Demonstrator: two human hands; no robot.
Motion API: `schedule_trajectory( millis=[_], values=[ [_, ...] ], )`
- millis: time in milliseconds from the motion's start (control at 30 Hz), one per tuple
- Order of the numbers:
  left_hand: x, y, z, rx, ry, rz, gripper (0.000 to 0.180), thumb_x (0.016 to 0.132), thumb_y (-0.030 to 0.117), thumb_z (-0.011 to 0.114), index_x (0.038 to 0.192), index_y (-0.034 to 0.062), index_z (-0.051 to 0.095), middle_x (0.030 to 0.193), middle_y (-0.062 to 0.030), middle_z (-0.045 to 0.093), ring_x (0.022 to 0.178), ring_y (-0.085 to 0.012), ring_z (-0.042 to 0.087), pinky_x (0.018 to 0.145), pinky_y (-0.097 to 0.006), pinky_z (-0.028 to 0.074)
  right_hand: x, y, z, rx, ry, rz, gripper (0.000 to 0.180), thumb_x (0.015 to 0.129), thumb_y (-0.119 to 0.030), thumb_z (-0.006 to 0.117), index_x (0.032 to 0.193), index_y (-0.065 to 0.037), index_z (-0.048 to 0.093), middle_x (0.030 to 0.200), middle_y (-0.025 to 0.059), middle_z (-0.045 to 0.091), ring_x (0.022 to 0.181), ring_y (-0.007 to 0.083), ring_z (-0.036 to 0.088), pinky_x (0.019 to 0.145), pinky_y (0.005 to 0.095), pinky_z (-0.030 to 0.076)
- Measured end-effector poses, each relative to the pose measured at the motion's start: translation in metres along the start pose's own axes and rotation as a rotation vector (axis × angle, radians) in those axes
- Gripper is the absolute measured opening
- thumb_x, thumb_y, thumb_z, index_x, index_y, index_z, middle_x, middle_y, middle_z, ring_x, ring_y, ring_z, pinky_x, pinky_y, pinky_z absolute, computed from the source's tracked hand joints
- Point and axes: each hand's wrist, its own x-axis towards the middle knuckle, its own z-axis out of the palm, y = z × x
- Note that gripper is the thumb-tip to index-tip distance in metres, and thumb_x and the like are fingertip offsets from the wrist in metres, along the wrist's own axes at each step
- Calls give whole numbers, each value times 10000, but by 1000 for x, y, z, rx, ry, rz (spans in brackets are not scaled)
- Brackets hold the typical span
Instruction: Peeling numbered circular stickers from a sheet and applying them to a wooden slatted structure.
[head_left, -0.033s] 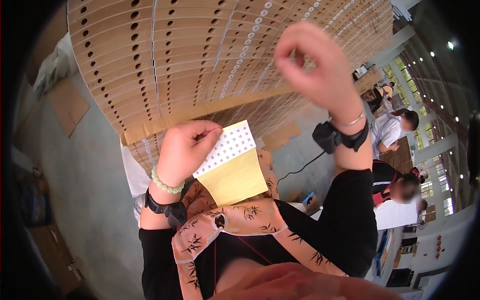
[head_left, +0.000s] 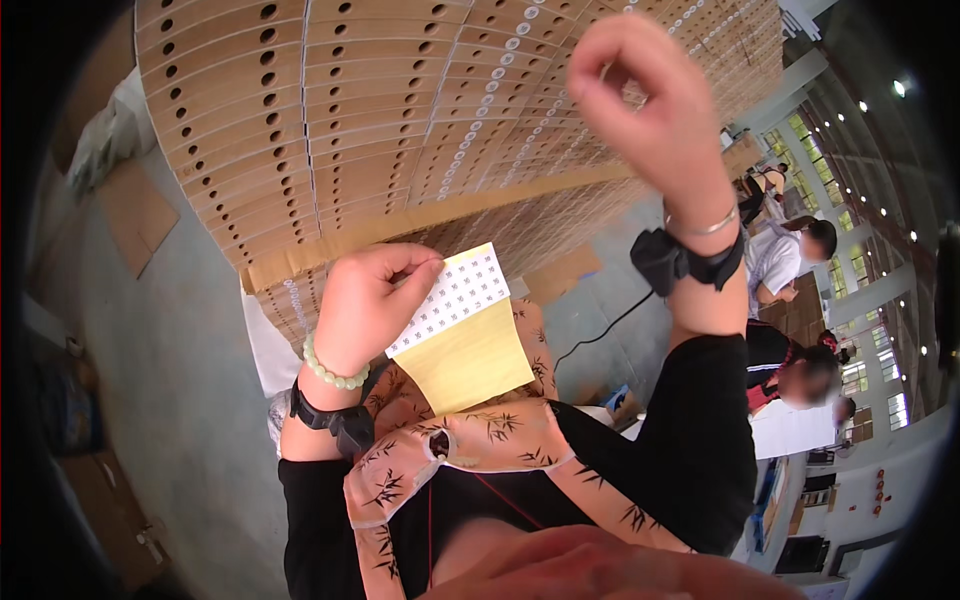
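Note:
Between the thumb and fingers of my left hand (head_left: 372, 300) is the upper left edge of a sticker sheet (head_left: 462, 340). Its upper part is white with rows of small dark marks; below that shows bare yellow backing paper. The sheet hangs in front of my patterned peach apron (head_left: 500, 436). My right hand (head_left: 655, 105) is raised over stacked cardboard (head_left: 380, 110) with punched round holes. Its thumb and forefinger are pinched together in a ring; whatever may be between the tips is too small to tell. White round stickers run in lines along some of the cardboard.
Concrete floor (head_left: 215, 400) lies to the left, with a flat cardboard piece (head_left: 140, 218) and clear plastic wrap (head_left: 110, 140). A dark cable (head_left: 605, 338) hangs from my right wrist device (head_left: 675, 262). Several people are at the right, one in a white shirt (head_left: 775, 262).
My right hand has moved up and a little to the right, still pinched. My left hand and the sticker sheet have stayed nearly in place.

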Motion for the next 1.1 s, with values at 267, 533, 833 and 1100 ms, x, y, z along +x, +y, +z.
schedule_trajectory(
  millis=[267,533,833,1100],
  values=[
    [0,1,0,31,1,57,122,831,115,677,878,7,706,713,-137,657,602,-228,630,571,-306,483,59,23,-14,141,268,-62,34,870,-15,613,869,-14,578,844,7,540,763,76,496,678,224,422],
    [-2,-2,-2,63,20,109,106,842,58,670,891,-33,691,705,-90,665,606,-120,593,563,-257,461,62,19,-7,-89,282,-158,41,846,2,604,868,-5,571,793,49,510,715,132,494,659,258,426],
    [1,-1,0,62,26,104,111,820,107,684,868,10,707,721,-145,660,612,-254,636,574,-319,489,63,31,-3,-150,331,-264,56,833,2,611,877,-3,576,803,77,525,712,176,518,670,274,443],
    [2,0,1,71,19,104,108,817,110,688,862,13,708,721,-146,660,615,-259,637,576,-323,491,63,30,-2,-182,377,-248,35,831,14,602,850,3,575,787,72,523,706,164,512,666,268,442]
  ],
)
